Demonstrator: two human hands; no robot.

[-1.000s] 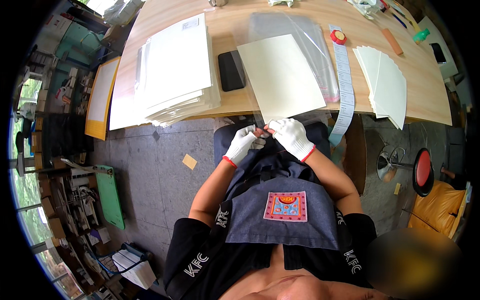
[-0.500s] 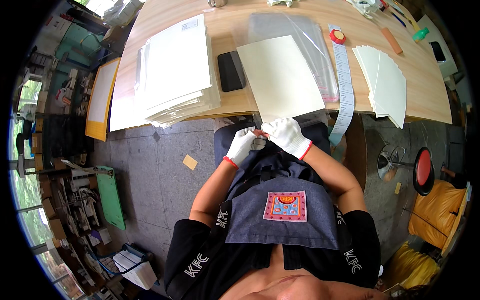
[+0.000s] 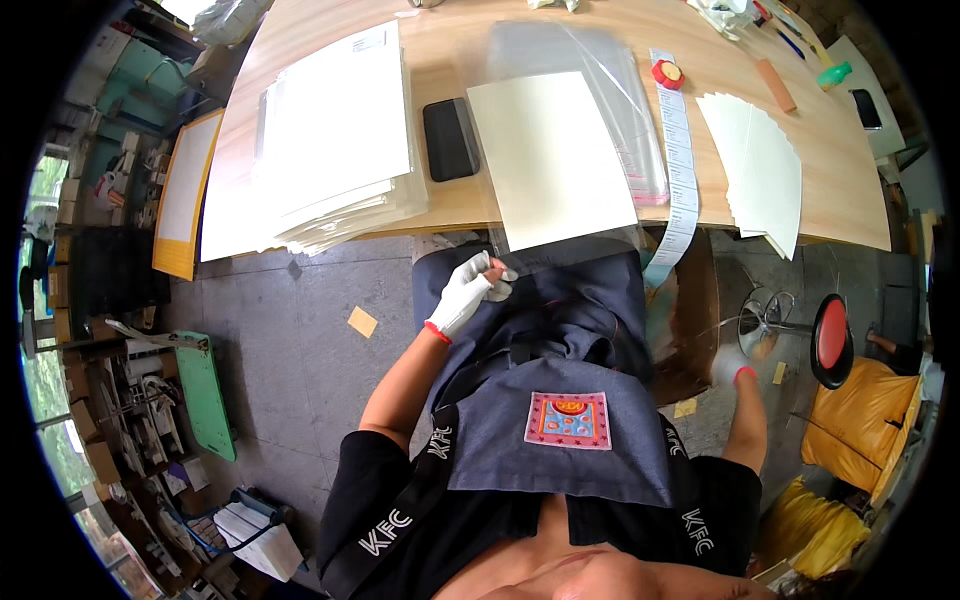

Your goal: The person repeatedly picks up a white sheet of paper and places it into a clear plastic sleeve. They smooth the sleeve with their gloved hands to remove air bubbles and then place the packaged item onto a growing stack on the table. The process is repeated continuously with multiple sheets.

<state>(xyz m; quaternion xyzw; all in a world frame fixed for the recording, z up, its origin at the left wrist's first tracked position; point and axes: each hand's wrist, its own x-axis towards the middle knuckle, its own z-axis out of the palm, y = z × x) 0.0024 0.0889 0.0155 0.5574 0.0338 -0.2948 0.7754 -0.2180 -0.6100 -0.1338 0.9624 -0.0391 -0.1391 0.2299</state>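
Observation:
My left hand (image 3: 470,290), in a white glove with red cuff and bare fingertips, hovers over my lap just below the table edge. Its fingers are loosely curled and apart, with nothing visible in them. Close above it, a cream card sheet (image 3: 552,160) lies inside or on a clear plastic sleeve, whose lower edge overhangs the table. Out to the right, my gloved right hand (image 3: 735,368) is low, beside a brown cardboard box (image 3: 690,330). Motion smears its fingers, so what they hold, if anything, cannot be made out. A thin pale streak shows near it.
On the wooden table (image 3: 455,210) lie a stack of sleeved white sheets (image 3: 335,130), a black phone (image 3: 451,140), clear plastic sleeves (image 3: 635,120), a label strip (image 3: 680,180) under a red round object (image 3: 668,74), and fanned cream cards (image 3: 760,165). A red-topped stool (image 3: 832,332) stands right.
My right hand has left my left hand and swung right and down toward the box. My left hand stays over my lap, slightly lower left. The view has shifted a little.

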